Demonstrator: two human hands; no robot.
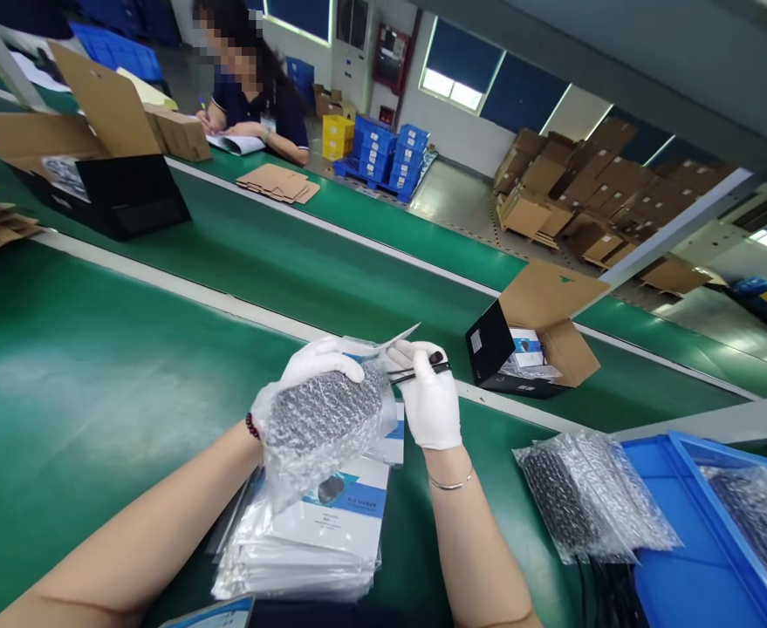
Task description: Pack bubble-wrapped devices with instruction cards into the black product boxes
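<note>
My left hand (321, 359), in a white glove, is closed around a dark device in a bubble-wrap bag (331, 414), its thumb across the top. Beside that thumb juts the edge of a thin clear plastic sleeve (389, 338). At the bag's right end, my gloved right hand (430, 397) pinches a black cable (413, 373) between thumb and fingers. Below both hands lies a stack of printed booklets in clear sleeves (331, 515), partly covered by the bubble-wrap bag. The device's exact kind is hidden by the wrap.
An open black carton (520, 349) stands ahead right on the green conveyor (357, 270); another open carton (121, 196) is at far left. Bubble-wrapped items (585, 497) lie beside a blue bin (703, 523) at right. Across the line a person (258, 105) writes near flat cardboard pieces (278, 183).
</note>
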